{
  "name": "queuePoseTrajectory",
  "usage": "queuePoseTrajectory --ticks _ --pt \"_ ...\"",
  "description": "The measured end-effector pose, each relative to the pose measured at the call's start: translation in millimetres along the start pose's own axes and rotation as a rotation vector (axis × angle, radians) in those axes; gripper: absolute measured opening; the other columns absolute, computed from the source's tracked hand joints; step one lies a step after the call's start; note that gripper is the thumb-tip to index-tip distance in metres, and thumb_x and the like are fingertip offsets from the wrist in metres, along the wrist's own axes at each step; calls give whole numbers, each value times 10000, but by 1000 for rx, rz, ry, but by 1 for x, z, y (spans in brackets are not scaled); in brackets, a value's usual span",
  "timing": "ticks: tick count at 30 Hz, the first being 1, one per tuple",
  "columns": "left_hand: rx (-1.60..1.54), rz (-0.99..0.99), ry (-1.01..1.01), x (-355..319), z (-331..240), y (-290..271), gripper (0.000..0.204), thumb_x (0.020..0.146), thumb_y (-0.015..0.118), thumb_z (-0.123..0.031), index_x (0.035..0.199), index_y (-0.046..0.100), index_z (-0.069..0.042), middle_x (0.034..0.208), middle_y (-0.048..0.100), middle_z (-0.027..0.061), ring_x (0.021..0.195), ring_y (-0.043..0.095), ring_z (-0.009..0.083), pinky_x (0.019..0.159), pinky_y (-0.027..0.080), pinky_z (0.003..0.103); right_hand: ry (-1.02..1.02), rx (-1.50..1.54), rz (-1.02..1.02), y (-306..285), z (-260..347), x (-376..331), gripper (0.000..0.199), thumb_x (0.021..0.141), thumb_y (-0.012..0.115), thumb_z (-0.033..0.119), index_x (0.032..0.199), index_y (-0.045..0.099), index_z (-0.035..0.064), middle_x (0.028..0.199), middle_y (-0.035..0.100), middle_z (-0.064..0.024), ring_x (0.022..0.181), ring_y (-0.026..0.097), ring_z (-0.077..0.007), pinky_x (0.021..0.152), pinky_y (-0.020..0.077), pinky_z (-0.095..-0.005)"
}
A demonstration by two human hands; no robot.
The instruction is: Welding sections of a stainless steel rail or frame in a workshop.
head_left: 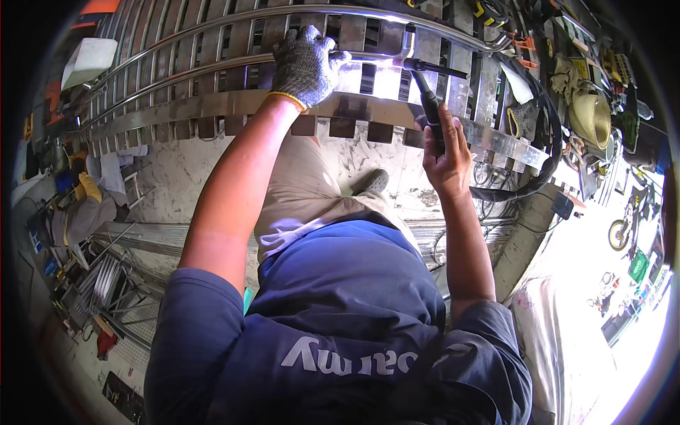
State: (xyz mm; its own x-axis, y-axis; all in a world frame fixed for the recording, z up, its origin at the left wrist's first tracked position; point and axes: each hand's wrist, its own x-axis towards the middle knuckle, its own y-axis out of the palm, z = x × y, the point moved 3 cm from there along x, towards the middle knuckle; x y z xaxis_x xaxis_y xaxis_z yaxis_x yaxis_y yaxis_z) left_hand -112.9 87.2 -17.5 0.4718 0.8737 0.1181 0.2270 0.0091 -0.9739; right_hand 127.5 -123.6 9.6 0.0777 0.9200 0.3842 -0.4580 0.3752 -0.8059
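Observation:
My left hand point(306, 69) wears a grey knit glove with a yellow cuff. It is closed over a shiny steel tube point(234, 64), and one finger lies along the tube toward the right. In my bare right hand point(450, 152) is a black welding torch point(429, 103), gripped by its handle. The torch head is beside a short upright steel piece point(408, 44) near the tube's right end, and its long black cap points right. Bright white light covers the metal around the torch head. Whether the tip touches the metal cannot be made out.
A slatted metal bench point(340, 106) carries a second, longer curved tube point(283, 13). A black cable point(528, 188) loops at its right, near a grey glove point(523, 120) and a yellowish cup-shaped object point(589, 122). A white block point(89, 62) sits far left. Another person point(92, 191) crouches at left.

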Motion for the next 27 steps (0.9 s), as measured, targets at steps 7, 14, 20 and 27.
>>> queuePoseTrajectory --ticks 7,14,20,27 --pt "10 33 -30 1 -3 -3 313 963 737 -464 1057 814 -176 1207 649 115 1214 595 367 1015 464 614 73 101 12 0 -1 0 610 986 736 76 1561 535 49 1179 698 -334 1046 716 -513 824 620 -537" --pt "-3 -12 -7 -1 -1 -2 330 958 744 -462 1050 813 -153 1188 653 124 1196 601 368 999 467 608 78 100 8 -1 0 2 602 986 736 77 1555 543 51 1186 702 -326 1048 724 -493 810 624 -529" --pt "-22 -22 0 -2 -1 -2 339 949 752 -456 1060 816 -141 1184 654 128 1183 603 376 999 460 604 -27 -36 -24 -1 2 2 613 986 740 77 1562 533 50 1152 707 -299 1004 733 -472 788 626 -517" --pt "-3 22 -39 -3 -3 -3 317 972 727 -470 1069 816 -181 1246 640 109 1253 568 370 1072 427 626 47 112 -13 -2 1 4 620 986 735 56 1566 516 42 1153 695 -279 980 733 -459 769 628 -502"
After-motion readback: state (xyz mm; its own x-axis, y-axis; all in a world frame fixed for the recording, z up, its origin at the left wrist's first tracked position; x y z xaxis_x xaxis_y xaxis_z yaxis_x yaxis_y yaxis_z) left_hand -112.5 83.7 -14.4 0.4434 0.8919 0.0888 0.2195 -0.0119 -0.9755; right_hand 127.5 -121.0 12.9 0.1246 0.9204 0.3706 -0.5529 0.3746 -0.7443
